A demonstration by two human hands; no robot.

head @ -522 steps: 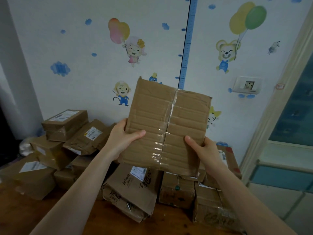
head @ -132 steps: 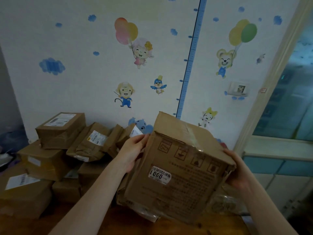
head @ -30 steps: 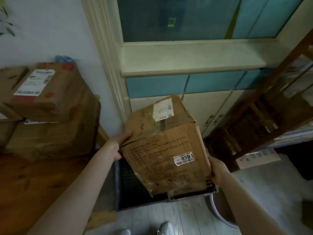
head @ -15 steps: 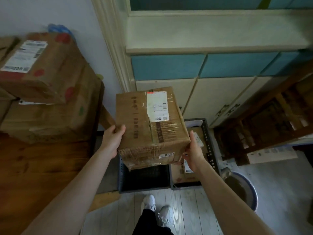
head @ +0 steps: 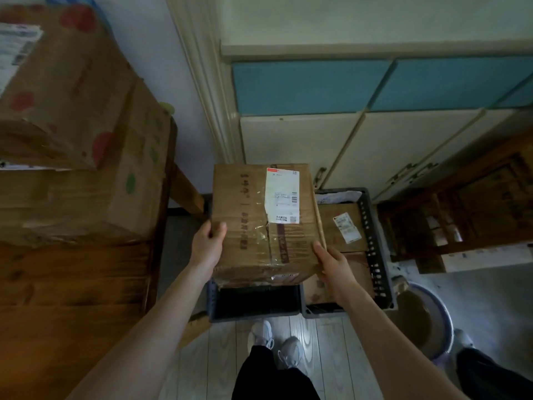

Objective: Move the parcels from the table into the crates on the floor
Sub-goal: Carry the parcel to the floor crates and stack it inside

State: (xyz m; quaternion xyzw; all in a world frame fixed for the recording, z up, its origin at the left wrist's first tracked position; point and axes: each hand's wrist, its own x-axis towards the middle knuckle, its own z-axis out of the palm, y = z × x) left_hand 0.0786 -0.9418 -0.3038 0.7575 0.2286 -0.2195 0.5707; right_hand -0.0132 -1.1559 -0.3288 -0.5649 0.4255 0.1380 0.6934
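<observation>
Parcel is held in the air, broad face up, right over the left crate on the floor and covering most of its opening; not in the crate yet. Left hand grips the left edge, thumb on top, other fingers curled round the side out of view. Right hand clamps the near right corner, thumb along the top edge. The rest of its fingers are under or behind the box, so we can't tell how far they wrap. Risks as we judge them: the parcel looks about as wide as the crate mouth, so a skewed drop could hang a corner on the rim or on the wall beside the right crate, which already holds a labelled box. The glossy tape gives poor grip if a thumb shifts, and fingers on the sides could get pinched against the crate walls going down. Hidden: most of the left crate's inside, so we can't say if it holds anything; only a dark near strip shows. Stacked parcels on the table are cut off left and top. Label text unreadable; frame dim and soft.
</observation>
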